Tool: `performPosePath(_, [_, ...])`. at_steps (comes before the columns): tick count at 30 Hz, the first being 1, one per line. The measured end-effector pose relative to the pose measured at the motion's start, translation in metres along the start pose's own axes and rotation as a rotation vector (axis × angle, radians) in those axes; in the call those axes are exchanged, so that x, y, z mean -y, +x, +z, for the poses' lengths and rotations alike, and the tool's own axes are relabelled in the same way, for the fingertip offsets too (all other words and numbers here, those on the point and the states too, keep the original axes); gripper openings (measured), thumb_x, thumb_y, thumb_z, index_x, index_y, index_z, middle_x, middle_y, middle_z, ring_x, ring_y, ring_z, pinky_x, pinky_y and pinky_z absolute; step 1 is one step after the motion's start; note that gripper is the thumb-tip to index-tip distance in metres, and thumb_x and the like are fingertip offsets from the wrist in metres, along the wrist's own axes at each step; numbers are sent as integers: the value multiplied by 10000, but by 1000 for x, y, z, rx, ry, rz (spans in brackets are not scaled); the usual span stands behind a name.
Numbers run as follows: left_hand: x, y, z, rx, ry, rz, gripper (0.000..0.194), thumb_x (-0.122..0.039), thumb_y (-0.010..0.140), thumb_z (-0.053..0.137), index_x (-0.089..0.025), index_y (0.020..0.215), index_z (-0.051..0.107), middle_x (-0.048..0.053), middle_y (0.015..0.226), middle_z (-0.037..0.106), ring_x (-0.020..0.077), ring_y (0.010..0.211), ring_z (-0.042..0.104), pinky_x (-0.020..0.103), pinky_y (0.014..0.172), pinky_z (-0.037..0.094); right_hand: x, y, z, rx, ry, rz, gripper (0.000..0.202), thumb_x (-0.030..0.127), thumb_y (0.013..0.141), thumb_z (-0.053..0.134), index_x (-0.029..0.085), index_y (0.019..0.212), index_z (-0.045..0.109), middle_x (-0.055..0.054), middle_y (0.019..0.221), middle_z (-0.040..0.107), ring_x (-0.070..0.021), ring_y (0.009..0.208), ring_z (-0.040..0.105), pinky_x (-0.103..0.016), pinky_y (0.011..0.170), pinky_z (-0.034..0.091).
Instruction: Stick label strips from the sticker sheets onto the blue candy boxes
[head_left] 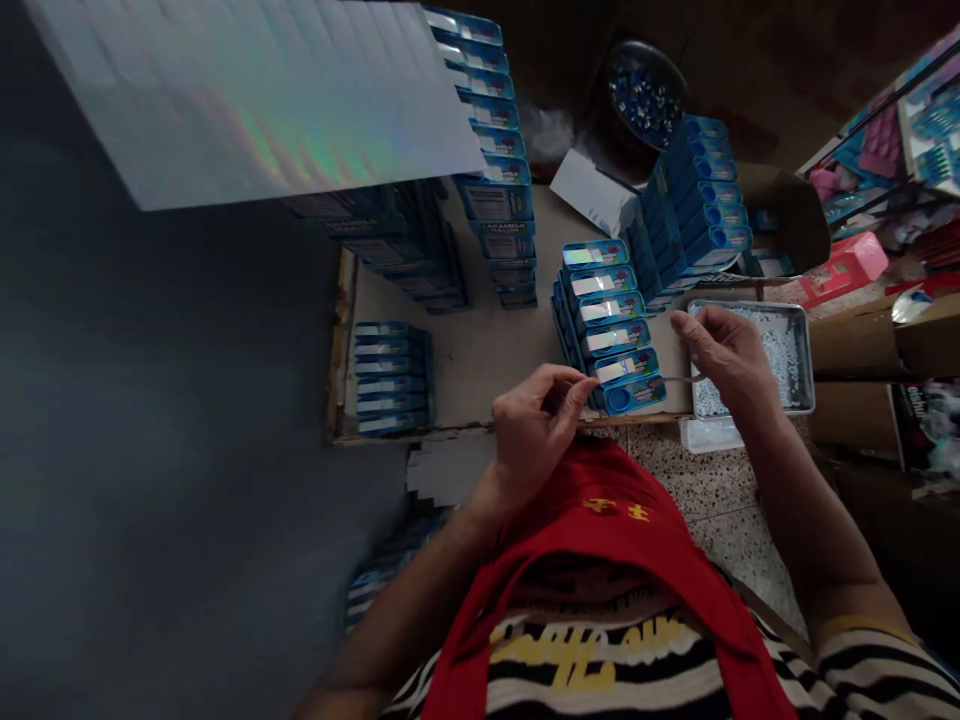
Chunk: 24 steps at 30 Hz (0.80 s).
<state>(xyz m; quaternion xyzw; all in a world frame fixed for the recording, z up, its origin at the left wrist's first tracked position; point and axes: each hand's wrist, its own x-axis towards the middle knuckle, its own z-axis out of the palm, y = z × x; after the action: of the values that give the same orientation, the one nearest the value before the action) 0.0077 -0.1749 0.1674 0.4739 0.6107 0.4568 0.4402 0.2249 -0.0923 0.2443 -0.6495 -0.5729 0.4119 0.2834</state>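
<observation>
My left hand (544, 415) is closed in a pinch at the left end of the nearest blue box (636, 396) in a row. What its fingertips hold is too small to make out. To the right of that box, a thin pale strip (681, 379) runs to my right hand (726, 358). The right fingers are curled, apparently round the strip's end, partly hidden. Behind the nearest box stand several blue boxes (616, 338) with white, shiny strips on their tops. The nearest box shows a round blue spot and printed lettering.
A metal tray (808, 365) of small pale pieces lies beneath my right hand. Taller stacks of blue boxes (716, 205) stand behind, others (391, 385) at left. A large shiny white sheet (285, 110) overhangs the upper left. A round bowl (646, 95) holds small blue and white pieces.
</observation>
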Motion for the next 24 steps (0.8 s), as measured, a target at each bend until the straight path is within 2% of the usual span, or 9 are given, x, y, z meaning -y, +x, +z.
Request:
performPosePath(3, [-25, -10, -1, 155, -141, -22, 442, -496, 837, 858, -217, 1168, 772, 0, 745, 736, 130, 579, 597, 255, 605, 491, 6, -6, 6, 42, 101, 31, 659, 853, 772, 776, 244, 682, 543, 52, 577, 445, -101, 534, 381, -266, 492, 282])
performPosePath(5, [-32, -10, 6, 240, -216, -67, 572, -482, 762, 923, -218, 1242, 761, -8, 728, 732, 127, 555, 579, 254, 574, 486, 10, -9, 11, 70, 137, 31, 653, 848, 775, 780, 244, 694, 547, 54, 578, 453, -99, 528, 397, -265, 495, 300])
performPosePath(6, [-32, -9, 10, 269, -245, -87, 547, -472, 750, 931, -216, 1206, 773, -12, 705, 719, 124, 550, 570, 252, 563, 479, 12, -11, 13, 79, 150, 28, 653, 847, 774, 782, 244, 696, 543, 56, 577, 454, -97, 524, 398, -265, 493, 302])
performPosePath(9, [-29, -7, 16, 323, -341, -157, 312, -472, 802, 879, -199, 919, 785, -2, 654, 680, 122, 561, 574, 242, 543, 455, 17, -15, 16, 98, 186, 27, 636, 828, 787, 787, 245, 717, 545, 60, 573, 464, -94, 510, 409, -263, 482, 318])
performPosePath(10, [-27, -7, 15, 330, -368, -182, 300, -479, 822, 856, -194, 850, 767, 7, 658, 682, 125, 570, 584, 242, 541, 454, 18, -16, 16, 99, 197, 28, 621, 812, 786, 800, 244, 733, 557, 60, 577, 480, -94, 511, 425, -263, 483, 334])
performPosePath(14, [-26, -10, -3, 348, -330, -233, 315, -502, 843, 825, -192, 819, 777, 43, 708, 729, 157, 606, 623, 261, 549, 474, 15, -22, 11, 167, 250, 43, 587, 645, 646, 980, 239, 885, 630, 44, 678, 625, -121, 602, 582, -274, 567, 471])
performPosePath(17, [-26, -13, -20, 426, -244, -250, 321, -516, 843, 819, -198, 801, 802, 62, 737, 761, 177, 639, 649, 269, 570, 491, 4, -34, 10, 205, 300, 101, 612, 514, 565, 1042, 241, 937, 639, 29, 719, 693, -150, 658, 652, -300, 628, 530])
performPosePath(20, [-24, -14, -27, 478, -180, -240, 331, -520, 862, 800, -201, 774, 817, 66, 759, 778, 178, 666, 659, 257, 585, 489, -8, -51, 17, 113, 276, 127, 547, 456, 593, 1030, 242, 887, 621, 25, 718, 712, -149, 649, 654, -297, 620, 511])
performPosePath(24, [-18, -11, -26, 471, -120, -222, 334, -499, 871, 793, -194, 735, 811, 50, 704, 752, 163, 646, 633, 238, 561, 452, -15, -63, 29, -46, 183, 96, 488, 408, 628, 1008, 240, 841, 602, 30, 717, 719, -137, 645, 654, -292, 629, 471])
